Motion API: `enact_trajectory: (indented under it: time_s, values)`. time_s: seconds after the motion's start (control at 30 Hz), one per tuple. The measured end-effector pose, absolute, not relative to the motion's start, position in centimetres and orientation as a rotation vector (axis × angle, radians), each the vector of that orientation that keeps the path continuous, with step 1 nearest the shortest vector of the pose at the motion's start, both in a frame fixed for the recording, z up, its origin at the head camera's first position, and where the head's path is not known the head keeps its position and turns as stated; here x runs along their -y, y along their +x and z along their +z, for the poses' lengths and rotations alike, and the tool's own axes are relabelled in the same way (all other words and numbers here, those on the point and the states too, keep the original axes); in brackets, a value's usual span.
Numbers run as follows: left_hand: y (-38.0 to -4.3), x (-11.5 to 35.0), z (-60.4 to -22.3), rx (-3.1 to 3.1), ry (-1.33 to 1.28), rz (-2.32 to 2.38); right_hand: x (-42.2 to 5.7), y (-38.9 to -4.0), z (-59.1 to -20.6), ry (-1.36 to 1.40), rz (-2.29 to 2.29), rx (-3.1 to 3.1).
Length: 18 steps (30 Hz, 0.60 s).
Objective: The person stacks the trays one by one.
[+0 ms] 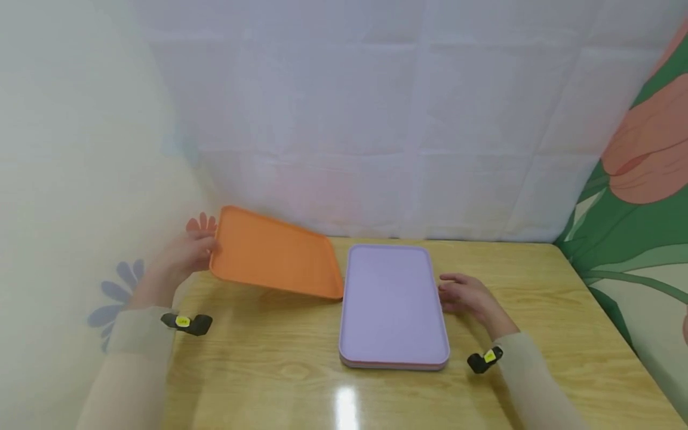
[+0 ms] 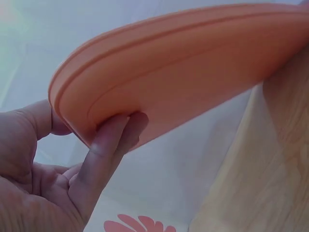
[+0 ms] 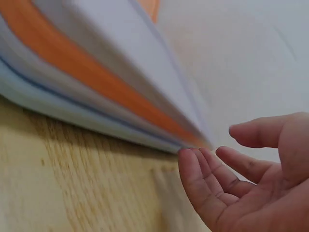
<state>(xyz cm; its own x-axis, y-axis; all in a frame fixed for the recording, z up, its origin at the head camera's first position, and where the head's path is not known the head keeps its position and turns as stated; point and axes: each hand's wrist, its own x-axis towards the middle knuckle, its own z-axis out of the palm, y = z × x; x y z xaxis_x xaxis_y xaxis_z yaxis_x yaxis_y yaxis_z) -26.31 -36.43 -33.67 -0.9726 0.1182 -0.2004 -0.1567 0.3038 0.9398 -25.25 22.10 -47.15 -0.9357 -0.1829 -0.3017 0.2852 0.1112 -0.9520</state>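
Observation:
An orange tray [image 1: 276, 254] is tilted at the left, its outer end raised and its inner end low beside the stack. My left hand [image 1: 188, 251] pinches its raised edge; in the left wrist view, fingers [image 2: 104, 140] press its underside with the thumb on the other side. A lavender tray [image 1: 394, 301] tops a stack lying on the table. Orange, grey and pale green edges [image 3: 72, 113] show beneath it in the right wrist view. Next to the stack's right side is my right hand [image 1: 470, 298], fingers loosely bent and holding nothing; its fingertips are close to the stack's edge.
The wooden table [image 1: 269, 358] runs back to a white cloth [image 1: 376, 119] hanging behind it. A pale wall with flower prints stands close on the left. On the right is a panel [image 1: 639, 179] with large pink flowers and green leaves.

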Motion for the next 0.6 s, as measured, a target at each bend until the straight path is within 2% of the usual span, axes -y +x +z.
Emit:
enact_trajectory:
  time_s: [0.17, 0.43, 0.6]
  values:
    - [-24.4, 36.5, -34.2, -2.385, 0.002, 1.81, -21.7, -23.9, -46.1, 0.023, -1.921, -2.125]
    - [-21.7, 35.8, -35.1, -2.434, -0.17, 1.863, -20.2, -22.3, -46.0, -0.056, -2.036, -2.032]
    - [-19.9, 34.5, -35.2, -2.317, -0.206, 2.081, -18.9, -21.6, -46.0, -0.11, -2.096, -1.946]
